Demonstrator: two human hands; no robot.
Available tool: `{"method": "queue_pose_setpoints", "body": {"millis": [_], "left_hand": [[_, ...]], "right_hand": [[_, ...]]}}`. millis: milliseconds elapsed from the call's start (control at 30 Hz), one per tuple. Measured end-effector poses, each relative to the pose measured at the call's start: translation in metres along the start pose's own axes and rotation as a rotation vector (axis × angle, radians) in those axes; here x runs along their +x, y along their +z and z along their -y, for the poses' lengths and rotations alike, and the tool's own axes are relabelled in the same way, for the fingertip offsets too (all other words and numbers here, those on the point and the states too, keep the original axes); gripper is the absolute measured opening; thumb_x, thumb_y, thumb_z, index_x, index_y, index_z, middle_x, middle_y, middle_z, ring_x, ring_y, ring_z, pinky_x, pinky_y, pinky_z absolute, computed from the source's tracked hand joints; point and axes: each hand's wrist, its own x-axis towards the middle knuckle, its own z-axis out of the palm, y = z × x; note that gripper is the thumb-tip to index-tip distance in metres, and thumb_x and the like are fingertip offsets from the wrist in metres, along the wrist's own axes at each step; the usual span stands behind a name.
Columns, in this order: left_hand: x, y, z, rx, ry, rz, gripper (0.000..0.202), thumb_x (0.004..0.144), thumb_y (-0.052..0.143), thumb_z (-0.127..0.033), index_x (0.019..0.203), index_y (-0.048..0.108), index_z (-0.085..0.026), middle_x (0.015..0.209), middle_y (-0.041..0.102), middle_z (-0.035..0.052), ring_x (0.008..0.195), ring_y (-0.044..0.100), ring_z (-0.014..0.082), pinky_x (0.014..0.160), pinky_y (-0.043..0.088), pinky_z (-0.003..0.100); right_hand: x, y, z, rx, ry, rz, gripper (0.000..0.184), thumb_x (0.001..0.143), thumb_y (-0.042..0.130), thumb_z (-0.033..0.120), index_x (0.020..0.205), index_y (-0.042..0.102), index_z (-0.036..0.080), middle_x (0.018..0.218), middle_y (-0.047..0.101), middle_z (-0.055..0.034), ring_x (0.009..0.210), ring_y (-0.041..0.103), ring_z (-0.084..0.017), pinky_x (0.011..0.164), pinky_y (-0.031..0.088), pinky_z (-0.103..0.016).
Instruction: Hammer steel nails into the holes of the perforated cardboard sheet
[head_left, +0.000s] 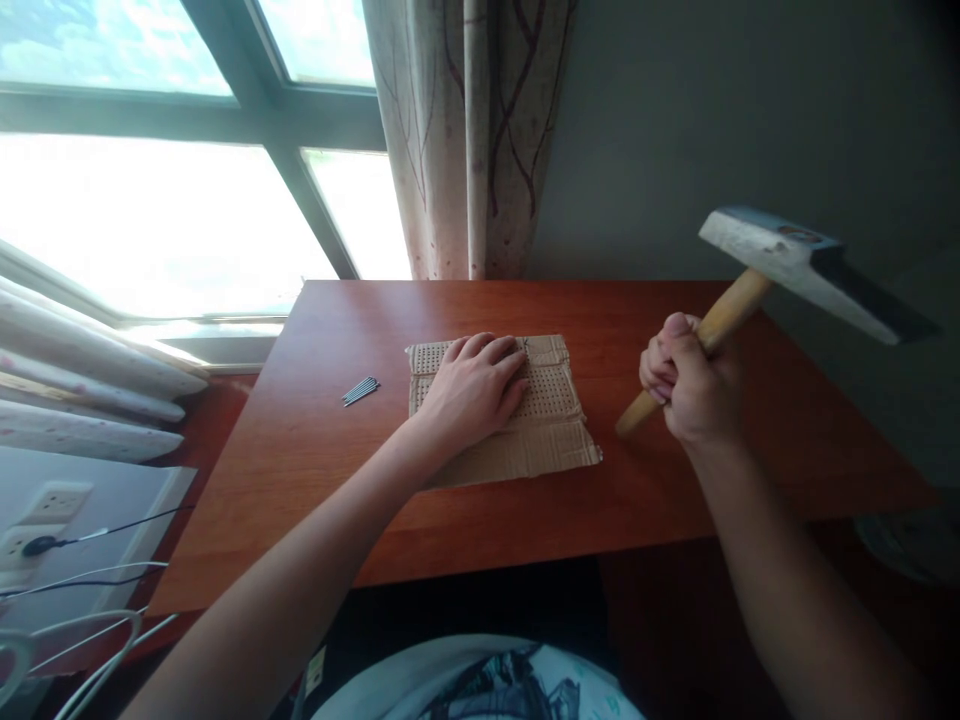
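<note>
Nearest the camera is a white, dark-printed shirt (480,685), below the near edge of a reddish-brown wooden table (285,450). At left on the tabletop lies a small bundle of slender grey metal nails (361,391). Beside it, the left hand (480,385) rests palm down, fingers extended and clasping nothing visible, on a flat, tan, perforated cardboard sheet (532,450). At right, the right hand (686,375) is closed around a pale wooden-handled, metal-headed hammer (739,305), held up. The step appears to be steadying the sheet; any blow would call for clear fingers.
</note>
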Motion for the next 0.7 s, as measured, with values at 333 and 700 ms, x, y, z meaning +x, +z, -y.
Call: {"method": "queue_pose_setpoints", "body": {"millis": [333, 700], "left_hand": [[-0.001, 0.001, 0.000, -0.003, -0.009, -0.003, 0.040, 0.103, 0.041, -0.037, 0.132, 0.063, -0.020, 0.142, 0.059, 0.0093, 0.131, 0.049, 0.0302, 0.112, 0.037, 0.048], [0.014, -0.012, 0.013, -0.017, -0.017, 0.078, 0.043, 0.099, 0.050, -0.039, 0.137, 0.058, -0.019, 0.139, 0.060, 0.0119, 0.126, 0.056, 0.0312, 0.105, 0.043, 0.048]], "right_hand": [[0.013, 0.011, -0.032, 0.287, -0.114, -0.084, 0.056, 0.087, 0.071, 0.055, 0.059, 0.034, 0.022, 0.043, 0.025, 0.0101, 0.033, 0.025, -0.005, 0.033, 0.017, -0.023], [0.004, 0.006, -0.032, 0.331, -0.089, -0.066, 0.057, 0.086, 0.071, 0.053, 0.058, 0.033, 0.021, 0.045, 0.027, 0.0092, 0.036, 0.026, -0.005, 0.034, 0.018, -0.021]]}}
